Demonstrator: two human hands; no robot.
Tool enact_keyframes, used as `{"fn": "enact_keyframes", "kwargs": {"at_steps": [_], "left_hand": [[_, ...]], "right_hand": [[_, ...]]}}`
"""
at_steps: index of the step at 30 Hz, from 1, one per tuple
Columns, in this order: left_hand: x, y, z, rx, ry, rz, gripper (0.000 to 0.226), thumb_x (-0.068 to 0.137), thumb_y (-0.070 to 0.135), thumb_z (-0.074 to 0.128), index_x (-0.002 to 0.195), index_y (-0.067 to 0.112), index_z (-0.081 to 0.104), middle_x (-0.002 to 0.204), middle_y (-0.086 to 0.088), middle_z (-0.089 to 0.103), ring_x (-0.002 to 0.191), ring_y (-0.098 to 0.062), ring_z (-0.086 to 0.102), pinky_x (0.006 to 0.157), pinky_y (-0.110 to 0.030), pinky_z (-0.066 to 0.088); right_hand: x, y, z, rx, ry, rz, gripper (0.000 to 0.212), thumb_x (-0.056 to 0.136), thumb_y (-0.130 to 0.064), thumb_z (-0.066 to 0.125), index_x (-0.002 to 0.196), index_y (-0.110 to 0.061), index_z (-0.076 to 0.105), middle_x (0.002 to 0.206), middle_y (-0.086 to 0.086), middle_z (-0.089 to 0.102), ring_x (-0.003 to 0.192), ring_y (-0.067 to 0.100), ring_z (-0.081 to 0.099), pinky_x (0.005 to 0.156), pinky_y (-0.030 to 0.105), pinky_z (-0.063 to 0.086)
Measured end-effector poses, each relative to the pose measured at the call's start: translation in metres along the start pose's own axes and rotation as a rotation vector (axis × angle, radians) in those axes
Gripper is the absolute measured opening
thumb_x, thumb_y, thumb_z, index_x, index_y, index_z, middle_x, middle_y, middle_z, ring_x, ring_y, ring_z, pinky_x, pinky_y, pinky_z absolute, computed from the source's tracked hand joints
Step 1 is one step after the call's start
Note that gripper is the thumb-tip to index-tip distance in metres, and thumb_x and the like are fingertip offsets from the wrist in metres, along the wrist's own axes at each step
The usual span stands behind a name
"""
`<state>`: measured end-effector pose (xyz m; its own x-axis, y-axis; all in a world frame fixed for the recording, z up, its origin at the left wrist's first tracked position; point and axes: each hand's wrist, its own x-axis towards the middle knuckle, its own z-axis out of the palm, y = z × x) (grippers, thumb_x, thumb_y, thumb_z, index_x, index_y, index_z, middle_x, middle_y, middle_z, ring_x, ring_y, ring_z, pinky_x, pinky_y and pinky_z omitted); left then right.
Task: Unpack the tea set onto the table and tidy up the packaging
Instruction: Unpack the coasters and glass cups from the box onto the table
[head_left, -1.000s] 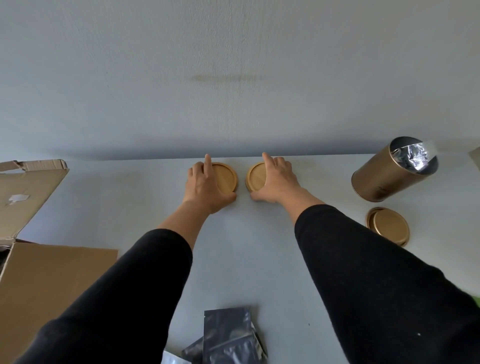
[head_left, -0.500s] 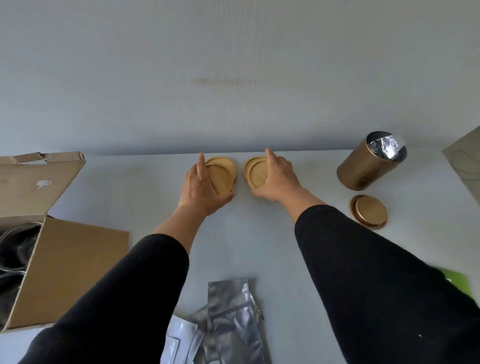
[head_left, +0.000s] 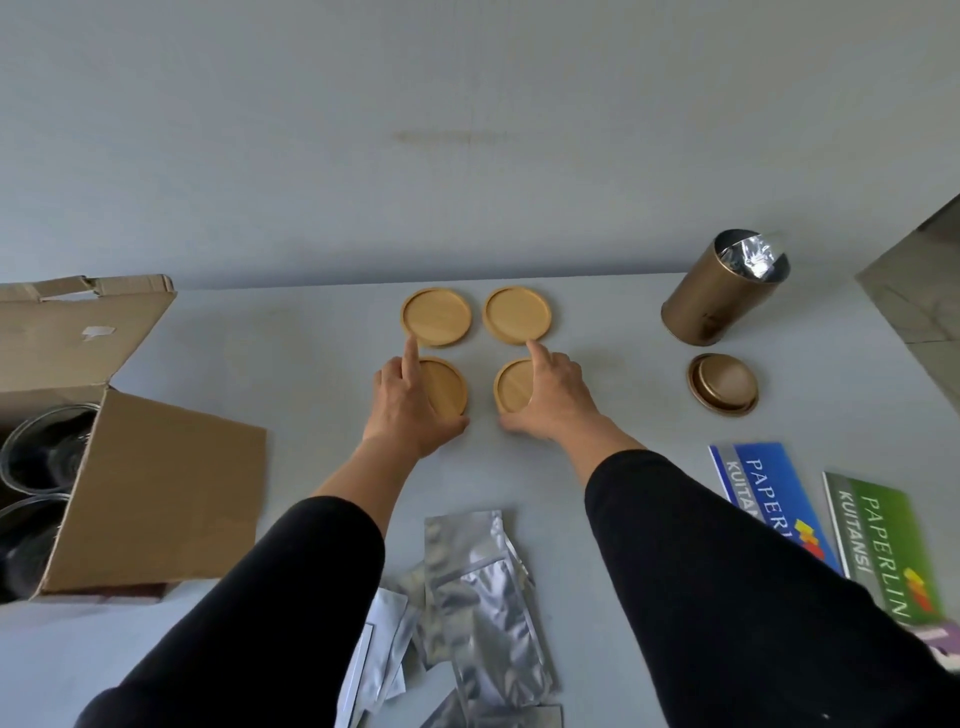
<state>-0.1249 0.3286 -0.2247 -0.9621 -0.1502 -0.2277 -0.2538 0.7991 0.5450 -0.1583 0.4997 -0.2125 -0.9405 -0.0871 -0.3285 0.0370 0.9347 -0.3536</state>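
Plain grey wall (head_left: 467, 104), faint brown smudge (head_left: 457, 137), pale table (head_left: 291, 364)

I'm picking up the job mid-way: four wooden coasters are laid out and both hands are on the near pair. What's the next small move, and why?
Probably lift both hands off and reach the left hand into the cardboard box. The four coasters already lie flat in a two-by-two grid, while glassware still sits in the open box. The right hand rests on the near right coaster.

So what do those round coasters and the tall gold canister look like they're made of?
Coasters: probably bamboo or light wood, matte, with faint grain and a raised rim. Gold canister: likely metal or metallic-coated card, satin brushed sheen, with crinkled silver foil showing inside its open mouth.
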Motion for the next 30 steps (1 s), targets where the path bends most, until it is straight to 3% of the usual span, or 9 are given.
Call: {"fn": "enact_keyframes", "kwargs": {"at_steps": [30], "left_hand": [[-0.005,0.003,0.014,0.069,0.025,-0.012,0.116,0.071,0.050,0.075,0.153,0.011,0.003,0.148,-0.011,0.029,0.140,-0.027,0.020,0.115,-0.034,0.022]], "right_hand": [[0.003,0.016,0.001,-0.024,-0.046,-0.049,0.109,0.069,-0.039,0.078,0.152,-0.018,0.009,0.147,0.010,0.027,0.139,0.029,0.022,0.109,0.039,0.034]]}}
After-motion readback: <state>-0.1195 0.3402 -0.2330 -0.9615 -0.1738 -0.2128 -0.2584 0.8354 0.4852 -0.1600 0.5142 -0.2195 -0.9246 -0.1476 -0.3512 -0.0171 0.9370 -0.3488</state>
